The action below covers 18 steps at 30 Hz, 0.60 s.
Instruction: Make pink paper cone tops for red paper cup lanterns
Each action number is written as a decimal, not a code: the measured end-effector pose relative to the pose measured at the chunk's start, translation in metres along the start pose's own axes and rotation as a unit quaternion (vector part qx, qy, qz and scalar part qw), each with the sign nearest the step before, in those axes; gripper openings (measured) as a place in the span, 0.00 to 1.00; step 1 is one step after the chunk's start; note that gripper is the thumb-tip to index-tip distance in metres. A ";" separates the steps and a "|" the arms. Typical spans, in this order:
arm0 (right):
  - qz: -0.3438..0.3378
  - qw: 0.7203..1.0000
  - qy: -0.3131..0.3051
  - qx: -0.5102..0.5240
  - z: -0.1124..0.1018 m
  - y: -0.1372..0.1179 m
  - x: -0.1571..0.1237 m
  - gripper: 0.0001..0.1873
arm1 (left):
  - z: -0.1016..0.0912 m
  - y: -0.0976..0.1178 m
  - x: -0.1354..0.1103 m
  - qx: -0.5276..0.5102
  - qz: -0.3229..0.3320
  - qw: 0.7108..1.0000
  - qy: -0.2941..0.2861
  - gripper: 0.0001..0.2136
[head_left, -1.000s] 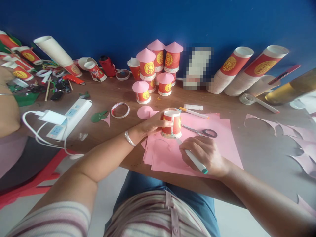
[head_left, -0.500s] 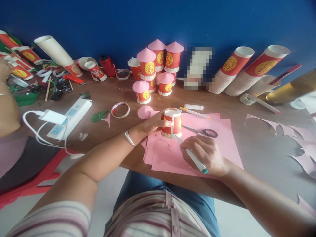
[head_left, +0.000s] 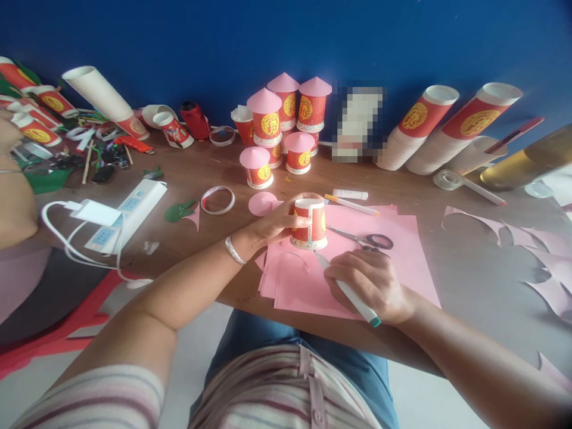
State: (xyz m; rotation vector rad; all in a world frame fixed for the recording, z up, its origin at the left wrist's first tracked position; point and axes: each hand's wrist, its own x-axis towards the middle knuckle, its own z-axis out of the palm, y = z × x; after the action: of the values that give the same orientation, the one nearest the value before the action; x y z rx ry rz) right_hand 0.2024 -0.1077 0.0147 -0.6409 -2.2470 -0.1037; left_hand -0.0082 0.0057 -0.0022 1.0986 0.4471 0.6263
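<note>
My left hand (head_left: 286, 219) is wrapped round a red paper cup (head_left: 317, 220) with yellow emblems and a white seam strip facing me. Small green marks show on the pale band at the cup's base. In my right hand (head_left: 369, 280) is a white marker pen (head_left: 357, 301) with a green end; its tip points at the bottom of the cup, and I cannot tell whether it touches. Beneath both lie sheets of pink paper (head_left: 304, 292). Scissors (head_left: 378, 241) with dark handles rest on the paper, just right of the cup.
Behind stand red cups with pink cone tops (head_left: 264, 113). Stacks of paper cups (head_left: 424, 119) lean at the right, near a tape roll (head_left: 448, 179). A power strip (head_left: 129, 214) with white cables lies left. Pink offcuts (head_left: 549, 262) lie right. Another person's arm (head_left: 15, 185) shows far left.
The marker's tip has drawn slightly left and down along the cup's base, and its green end has dipped lower. The cup has shifted a little left in my left hand.
</note>
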 end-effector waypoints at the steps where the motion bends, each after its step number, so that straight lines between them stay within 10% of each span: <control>1: -0.002 1.000 0.000 0.001 0.000 0.000 0.000 0.09 | 0.000 0.000 -0.001 -0.009 -0.001 1.000 0.013 0.29; 18: -0.016 0.999 -0.032 0.038 0.004 0.001 0.000 0.06 | 0.006 -0.002 0.003 0.003 -0.013 0.998 0.058 0.32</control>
State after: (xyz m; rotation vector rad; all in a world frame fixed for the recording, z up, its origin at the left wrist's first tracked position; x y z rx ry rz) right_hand 0.2000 -0.1062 0.0113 -0.5758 -2.3116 -0.0123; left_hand -0.0017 0.0034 -0.0016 1.0645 0.5619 0.6683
